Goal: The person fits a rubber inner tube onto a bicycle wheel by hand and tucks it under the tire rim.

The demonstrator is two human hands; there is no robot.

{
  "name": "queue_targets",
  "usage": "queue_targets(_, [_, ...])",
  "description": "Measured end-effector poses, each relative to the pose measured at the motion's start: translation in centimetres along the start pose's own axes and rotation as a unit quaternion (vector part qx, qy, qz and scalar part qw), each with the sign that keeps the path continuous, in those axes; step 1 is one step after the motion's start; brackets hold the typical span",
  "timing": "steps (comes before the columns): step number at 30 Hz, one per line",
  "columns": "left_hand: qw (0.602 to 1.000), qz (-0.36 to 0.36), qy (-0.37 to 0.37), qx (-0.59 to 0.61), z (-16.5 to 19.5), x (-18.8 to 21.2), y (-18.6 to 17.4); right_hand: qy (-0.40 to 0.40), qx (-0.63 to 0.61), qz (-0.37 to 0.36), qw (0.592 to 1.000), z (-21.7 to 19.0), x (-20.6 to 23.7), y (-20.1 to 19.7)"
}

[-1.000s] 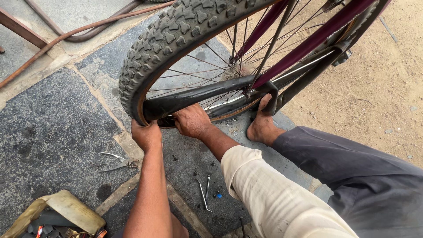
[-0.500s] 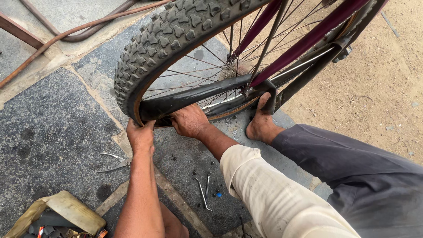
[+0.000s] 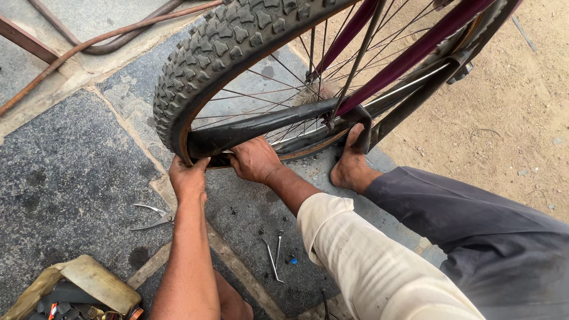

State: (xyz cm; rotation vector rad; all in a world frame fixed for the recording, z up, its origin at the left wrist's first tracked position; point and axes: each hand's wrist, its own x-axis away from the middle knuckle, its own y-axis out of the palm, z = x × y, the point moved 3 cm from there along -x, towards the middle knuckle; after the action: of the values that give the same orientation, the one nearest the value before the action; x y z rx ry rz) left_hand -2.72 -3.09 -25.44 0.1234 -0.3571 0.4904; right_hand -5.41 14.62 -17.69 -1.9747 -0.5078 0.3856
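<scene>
Tyre (image 3: 219, 53) x1 | left hand (image 3: 188, 178) grip closed on tyre | right hand (image 3: 255, 159) grip pressing tyre | pliers (image 3: 151, 216) x1

Bicycle wheel (image 3: 237, 53): upper and far part cut off by the top edge; hub partly screened by the maroon frame tubes (image 3: 409, 56).
Left hand (image 3: 188, 178): fingertips hidden under the tyre's lower edge.
Right hand (image 3: 255, 159): fingers hidden behind the black inner tube (image 3: 261, 125).
Bare foot (image 3: 351, 166): toes hidden behind the stand bracket.
Tool bag (image 3: 77, 290): cut off by the near edge; contents too small to tell.
Small metal tools (image 3: 272, 255) on the floor: kind unclear.
</scene>
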Motion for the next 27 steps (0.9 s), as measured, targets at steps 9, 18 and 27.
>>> queue_targets(9, [0.98, 0.189, 0.043, -0.034, 0.4, 1.7, 2.5, -0.035, 0.004, 0.004, 0.999, -0.1, 0.2, -0.5])
queue_targets(18, [0.982, 0.178, 0.02, -0.053, 1.3, 1.6, 2.3, -0.025, 0.002, 0.002, 1.0, 0.4, 0.1, -0.4])
queue_targets(27, [0.986, 0.146, 0.012, -0.084, 1.5, 1.8, 1.9, 0.013, 0.023, -0.05, 0.998, 0.0, 0.0, -0.4])
